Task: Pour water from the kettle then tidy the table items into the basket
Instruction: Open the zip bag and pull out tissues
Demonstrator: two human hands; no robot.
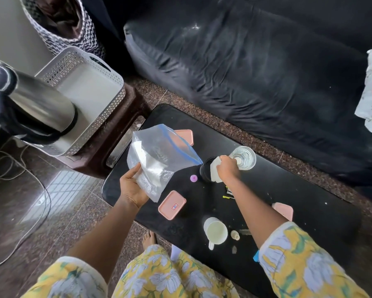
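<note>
At mid-frame, the left hand (133,187) grips a clear zip bag (159,155) over the black table (288,190). The right hand (227,168) curls its fingers round a white tissue (214,168) beside the glass (244,158). At upper left, the kettle (34,104) overlaps the white basket (103,119).

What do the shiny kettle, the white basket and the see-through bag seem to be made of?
The silver kettle with a black handle looks like brushed stainless steel: soft grey reflections. The white perforated basket is probably matte moulded plastic, with regular holes. The clear bag with a blue zip strip, held in the left hand, seems thin glossy plastic film: it crumples and glints.
</note>
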